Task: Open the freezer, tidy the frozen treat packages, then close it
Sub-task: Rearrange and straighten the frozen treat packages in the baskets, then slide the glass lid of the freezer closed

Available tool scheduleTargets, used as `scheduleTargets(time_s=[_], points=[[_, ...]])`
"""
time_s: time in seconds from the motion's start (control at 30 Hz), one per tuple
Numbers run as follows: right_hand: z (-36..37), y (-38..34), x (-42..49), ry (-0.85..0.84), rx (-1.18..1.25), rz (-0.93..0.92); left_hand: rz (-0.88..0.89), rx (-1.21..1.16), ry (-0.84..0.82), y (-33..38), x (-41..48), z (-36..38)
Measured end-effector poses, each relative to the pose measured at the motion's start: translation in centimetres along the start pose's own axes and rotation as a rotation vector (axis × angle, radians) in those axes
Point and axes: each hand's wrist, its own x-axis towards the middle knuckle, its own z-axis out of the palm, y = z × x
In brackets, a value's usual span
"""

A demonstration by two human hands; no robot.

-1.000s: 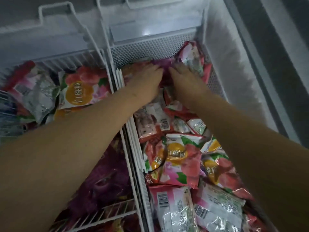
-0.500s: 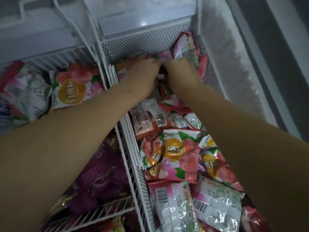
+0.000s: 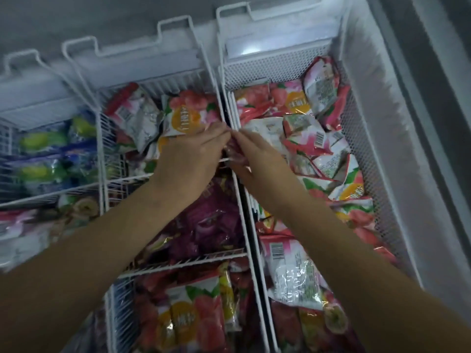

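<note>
The chest freezer is open, its frosted right wall [image 3: 377, 103] in view. My left hand [image 3: 188, 159] and my right hand [image 3: 257, 159] meet above the white rail between the middle wire basket [image 3: 209, 80] and the right perforated basket [image 3: 275, 62]. Together they pinch a small dark purple-pink treat package [image 3: 230, 156], mostly hidden by my fingers. Pink peach-print packages [image 3: 328, 154] fill the right basket. One peach package [image 3: 190, 113] lies just beyond my left fingers in the middle basket.
Dark purple packages [image 3: 211, 220] lie under my left forearm. Blue and green packages [image 3: 48, 159] fill the left wire basket. More peach packages [image 3: 188, 317] lie in the near middle compartment. White basket handles [image 3: 175, 24] stick up along the frosted back wall.
Both hands have pulled back from the far end of the right basket to the divider rail, bringing a purple package with them. The view has swung left and shows the left baskets.
</note>
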Motion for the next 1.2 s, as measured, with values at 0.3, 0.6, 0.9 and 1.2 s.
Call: scheduleTargets(time_s=[0.3,0.6,0.9,1.2], points=[[12.1,-1.9,-4.4,-0.486,-0.342,-0.023,-0.202,0.068,-0.414,-2.9,-15.1,4.2],[16.5,0.3,-2.9,-0.544,-0.525,0.097,-0.271,0.121,-0.663,-5.4,-16.8,7.9],[15.0,-1.6,-5.2,-0.578,-0.564,0.118,-0.307,-0.25,-0.581,-4.9,-17.9,5.0],[10.3,-10.4,-12.8,-0.632,-0.598,0.154,-0.286,-0.107,-0.476,-1.6,-26.8,-6.2]])
